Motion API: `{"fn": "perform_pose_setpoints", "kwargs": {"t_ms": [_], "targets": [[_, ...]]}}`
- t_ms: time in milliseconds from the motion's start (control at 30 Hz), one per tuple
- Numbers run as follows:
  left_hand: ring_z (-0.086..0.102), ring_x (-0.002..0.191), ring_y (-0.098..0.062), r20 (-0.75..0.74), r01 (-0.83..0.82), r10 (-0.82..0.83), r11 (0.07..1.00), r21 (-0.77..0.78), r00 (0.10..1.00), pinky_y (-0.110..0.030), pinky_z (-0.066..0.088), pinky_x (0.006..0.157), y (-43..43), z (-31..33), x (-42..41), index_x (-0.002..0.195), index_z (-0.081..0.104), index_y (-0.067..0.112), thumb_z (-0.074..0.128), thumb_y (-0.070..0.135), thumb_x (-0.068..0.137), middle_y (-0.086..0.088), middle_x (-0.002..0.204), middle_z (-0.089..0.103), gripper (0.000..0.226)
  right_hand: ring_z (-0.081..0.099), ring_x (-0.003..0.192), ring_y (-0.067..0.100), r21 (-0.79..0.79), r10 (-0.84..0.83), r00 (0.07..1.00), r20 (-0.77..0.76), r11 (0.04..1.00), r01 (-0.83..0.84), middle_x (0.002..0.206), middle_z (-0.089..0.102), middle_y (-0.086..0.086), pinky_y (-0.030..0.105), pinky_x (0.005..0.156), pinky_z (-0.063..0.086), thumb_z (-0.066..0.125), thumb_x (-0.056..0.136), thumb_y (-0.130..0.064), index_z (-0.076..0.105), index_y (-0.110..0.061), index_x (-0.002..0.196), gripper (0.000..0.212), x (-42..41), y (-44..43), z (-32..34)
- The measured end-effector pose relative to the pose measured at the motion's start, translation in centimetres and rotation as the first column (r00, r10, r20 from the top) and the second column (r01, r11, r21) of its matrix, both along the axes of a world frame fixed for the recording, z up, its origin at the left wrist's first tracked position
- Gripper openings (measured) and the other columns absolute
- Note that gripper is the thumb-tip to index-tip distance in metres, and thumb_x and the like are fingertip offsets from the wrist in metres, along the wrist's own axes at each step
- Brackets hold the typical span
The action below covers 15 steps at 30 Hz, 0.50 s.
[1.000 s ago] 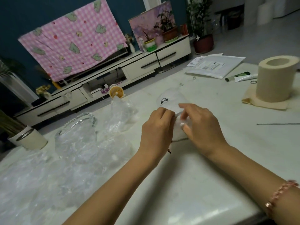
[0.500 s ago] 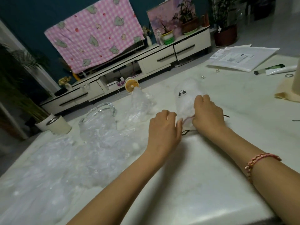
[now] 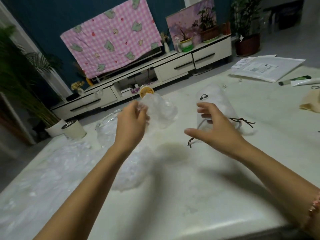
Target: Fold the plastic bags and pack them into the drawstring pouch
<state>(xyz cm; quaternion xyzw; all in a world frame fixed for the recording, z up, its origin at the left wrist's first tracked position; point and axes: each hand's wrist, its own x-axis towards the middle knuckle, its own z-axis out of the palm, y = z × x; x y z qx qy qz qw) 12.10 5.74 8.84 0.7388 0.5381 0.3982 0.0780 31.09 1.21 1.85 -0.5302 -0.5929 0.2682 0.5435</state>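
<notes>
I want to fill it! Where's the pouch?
Head view: the drawstring pouch lies on the table right of centre, just beyond the right hand, right of the plastic bag the left hand grips.

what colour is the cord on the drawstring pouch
Dark brown, almost black; the cord shows best in the head view, beside the whitish pouch.
</notes>
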Motion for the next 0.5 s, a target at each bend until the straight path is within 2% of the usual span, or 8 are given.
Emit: {"fn": "perform_pose_setpoints", "kwargs": {"t_ms": [67,133,200,300,367,433,467,500], "targets": [[0.061,0.051,-0.008,0.257,0.201,-0.148,0.960,-0.194,0.955,-0.022,0.053,0.049,-1.8,2.7,0.7,0.093,0.057,0.008,0.049,0.016,0.097,-0.002,0.071,0.063,0.012,0.041,0.123,0.005,-0.087,0.161,0.970,-0.181,0.980,-0.179,0.133,0.042,-0.009,0.021,0.099,0.033,0.079,0.059,-0.045,0.030,-0.030,0.140,0.096,-1.0,-1.1,0.8],[0.060,0.047,-0.008,0.353,0.313,-0.199,0.900,-0.304,0.914,-0.020,0.049,0.042,-3.4,4.3,1.2,0.092,0.059,0.008,0.052,0.017,0.095,-0.001,0.069,0.065,0.012,0.043,0.126,0.006,-0.131,0.251,0.910,-0.330,0.942,-0.308,0.136,0.044,-0.009,0.025,0.105,0.035,0.084,0.052,-0.050,0.032,-0.033,0.136,0.101,-1.4,-2.0,1.1],[0.058,0.045,-0.008,0.319,0.328,-0.222,0.884,-0.333,0.922,-0.018,0.045,0.038,-4.5,4.6,1.5,0.091,0.060,0.010,0.053,0.017,0.094,0.002,0.065,0.066,0.011,0.054,0.118,0.008,-0.127,0.310,0.836,-0.453,0.905,-0.405,0.127,0.058,-0.007,0.030,0.103,0.040,0.086,0.055,-0.047,0.047,-0.027,0.124,0.081,-1.5,-2.7,1.4],[0.061,0.048,-0.008,0.277,0.334,-0.238,0.861,-0.383,0.931,-0.018,0.046,0.039,-5.0,3.8,1.2,0.093,0.061,0.011,0.052,0.016,0.094,0.001,0.067,0.067,0.010,0.064,0.084,0.012,-0.107,0.300,0.745,-0.596,0.890,-0.444,0.090,0.072,-0.002,0.032,0.088,0.050,0.070,0.074,-0.031,0.062,-0.009,0.096,0.032,-1.7,-3.6,1.1],[0.065,0.056,-0.007,0.274,0.334,-0.234,0.848,-0.412,0.933,-0.020,0.051,0.047,-5.0,3.0,0.6,0.093,0.063,0.010,0.054,0.015,0.093,-0.002,0.075,0.070,0.010,0.061,0.067,0.014,-0.130,0.220,0.761,-0.610,0.920,-0.371,0.073,0.069,0.001,0.025,0.072,0.053,0.063,0.085,-0.019,0.061,-0.005,0.087,0.014,-1.9,-4.2,0.9],[0.066,0.067,-0.005,0.296,0.340,-0.228,0.845,-0.414,0.928,-0.021,0.054,0.061,-5.2,2.1,-0.4,0.091,0.065,0.011,0.057,0.010,0.091,-0.002,0.082,0.071,0.009,0.056,0.060,0.012,-0.073,0.120,0.833,-0.540,0.979,-0.189,0.066,0.062,0.004,0.017,0.061,0.049,0.064,0.086,-0.012,0.058,-0.004,0.083,0.010,-1.6,-4.7,0.6],[0.067,0.074,-0.006,0.320,0.354,-0.232,0.844,-0.403,0.918,-0.022,0.054,0.070,-5.4,1.5,-0.9,0.089,0.066,0.010,0.057,0.006,0.090,-0.001,0.085,0.072,0.010,0.052,0.060,0.009,0.027,0.061,0.899,-0.434,0.998,-0.055,0.066,0.058,0.004,0.014,0.060,0.045,0.066,0.085,-0.010,0.056,-0.006,0.082,0.011,-1.3,-5.1,0.6],[0.067,0.080,-0.009,0.349,0.368,-0.235,0.844,-0.390,0.907,-0.023,0.053,0.077,-5.8,0.8,-1.4,0.086,0.066,0.008,0.058,0.001,0.088,-0.002,0.088,0.073,0.011,0.048,0.061,0.006,0.204,-0.021,0.963,-0.268,0.976,0.078,0.067,0.054,0.002,0.011,0.061,0.041,0.067,0.084,-0.011,0.054,-0.010,0.081,0.013,-0.8,-5.4,0.6]]}}
